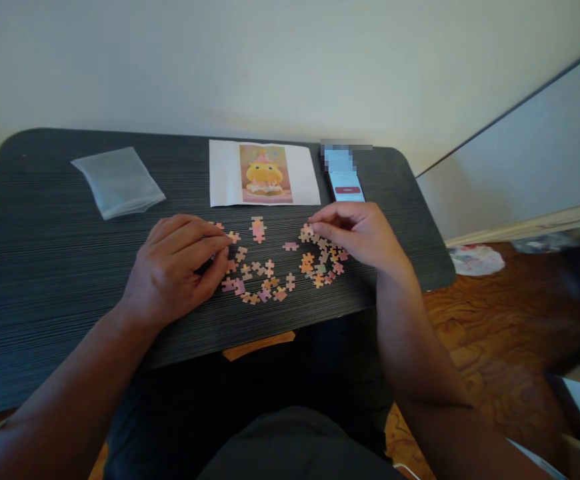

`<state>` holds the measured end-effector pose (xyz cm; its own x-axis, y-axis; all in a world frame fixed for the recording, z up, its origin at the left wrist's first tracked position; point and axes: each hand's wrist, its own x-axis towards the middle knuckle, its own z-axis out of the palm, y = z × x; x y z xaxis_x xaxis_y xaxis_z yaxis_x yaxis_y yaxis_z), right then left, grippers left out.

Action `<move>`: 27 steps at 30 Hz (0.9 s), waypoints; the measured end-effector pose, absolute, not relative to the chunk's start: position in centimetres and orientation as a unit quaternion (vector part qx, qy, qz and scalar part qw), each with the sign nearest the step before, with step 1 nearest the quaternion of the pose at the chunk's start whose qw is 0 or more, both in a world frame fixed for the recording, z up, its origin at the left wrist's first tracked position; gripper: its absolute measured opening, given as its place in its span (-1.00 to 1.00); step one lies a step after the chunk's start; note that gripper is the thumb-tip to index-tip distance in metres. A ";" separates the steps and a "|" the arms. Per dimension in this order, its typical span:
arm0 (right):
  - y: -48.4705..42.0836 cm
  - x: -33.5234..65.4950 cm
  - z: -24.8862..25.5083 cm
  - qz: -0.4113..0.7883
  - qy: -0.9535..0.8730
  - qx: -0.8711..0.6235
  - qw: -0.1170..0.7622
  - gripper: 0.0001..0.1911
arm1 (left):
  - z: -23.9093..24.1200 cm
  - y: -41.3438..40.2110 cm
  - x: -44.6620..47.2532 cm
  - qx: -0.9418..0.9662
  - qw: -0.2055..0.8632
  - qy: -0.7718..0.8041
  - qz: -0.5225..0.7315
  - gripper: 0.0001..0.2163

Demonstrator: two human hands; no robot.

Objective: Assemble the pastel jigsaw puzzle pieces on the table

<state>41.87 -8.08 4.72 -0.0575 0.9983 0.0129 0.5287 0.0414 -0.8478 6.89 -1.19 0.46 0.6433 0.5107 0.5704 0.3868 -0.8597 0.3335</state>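
Grip, right hand (360,233): thumb and forefinger are pressed together on a small puzzle piece (307,232) at the 9 o'clock edge of the right-hand cluster.
Grip, left hand (177,267): fingers are curled, with the tips meeting beside a pink-orange piece (233,237). I cannot tell whether they clamp anything.
Loose pieces (270,273): scattered on the dark table (45,280) between the hands, at 6 o'clock from the reference picture (265,173).
Risk, edge: the lowest pieces lie near the table's 6 o'clock rim, so a dragging wrist or forearm could likely sweep them off.
Risk, slip: the pinch is only at the fingertips, so the tiny piece might twist or drop among the look-alikes.
Axis: the joined strip (257,229) runs 12 to 6 o'clock. The held piece is too small to read its heading.
Surroundings: a phone (347,183) at 3 o'clock of the picture, a plastic bag (117,181) at 9 o'clock.
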 end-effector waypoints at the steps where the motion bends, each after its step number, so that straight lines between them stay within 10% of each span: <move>1: -8.1 41.4 4.4 0.362 -0.647 -0.589 0.322 -0.77 | 0.5 -1.2 6.9 0.904 0.087 0.247 0.338 -0.80; 27: -13.1 45.5 4.1 0.196 -0.675 -0.679 0.211 -0.94 | 0.4 -1.1 6.6 0.908 0.067 0.255 0.326 -0.85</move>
<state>45.53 -13.09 4.13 0.0121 0.9998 0.0173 0.8343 -0.0006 -0.5513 6.55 -1.06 0.44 0.6572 0.5074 0.5574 0.4199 -0.8606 0.2883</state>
